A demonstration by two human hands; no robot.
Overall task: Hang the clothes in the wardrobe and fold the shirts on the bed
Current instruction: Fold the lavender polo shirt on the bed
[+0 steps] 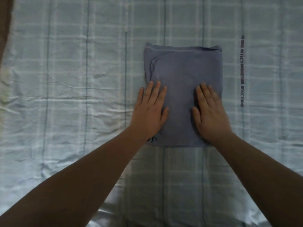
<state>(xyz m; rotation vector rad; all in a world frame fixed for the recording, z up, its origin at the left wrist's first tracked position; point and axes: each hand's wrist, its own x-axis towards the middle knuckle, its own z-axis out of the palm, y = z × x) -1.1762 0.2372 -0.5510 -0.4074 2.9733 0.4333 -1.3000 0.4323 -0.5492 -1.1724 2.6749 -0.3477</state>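
Gripping nothing; pressing flat, fingers straight, with left hand (150, 110) and right hand (210, 112) on folded shirt (188, 68), right of centre frame on bed (65, 79); probably smoothing creases so the fold holds.

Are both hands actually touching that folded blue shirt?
Touching. The head view shows the left hand and right hand lying flat, fingers straight, on the folded shirt.

The left hand (150, 112) and right hand (210, 113) hide parts of the folded slate-blue fabric shirt (182, 71). The pale checked bedsheet (65, 79) runs off the far and right edges; its dark lettering (242, 71) is blurred.
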